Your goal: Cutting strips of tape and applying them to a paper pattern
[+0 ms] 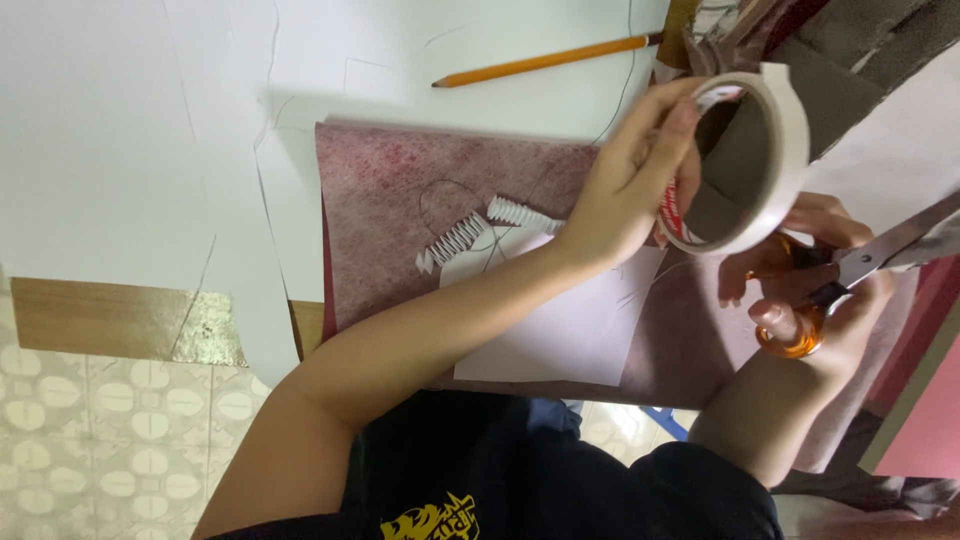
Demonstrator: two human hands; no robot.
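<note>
My left hand (625,185) holds a roll of whitish tape (792,150) up in front of me, fingers pinching the rim near the loose end. Just behind and below the roll, my right hand (805,295) grips a pair of scissors (885,248) with orange handles, the metal blades pointing to the right. Under my left forearm lie two small white accordion-folded paper strips (462,240) and a white sheet of paper (565,335), all resting on a maroon mottled sheet (400,200).
A yellow pencil (545,60) lies on the white table surface (120,130) at the top. Thin thread loops over the maroon sheet. Pink and grey card sheets (925,400) are stacked at the right. Patterned floor tiles (110,430) show at lower left.
</note>
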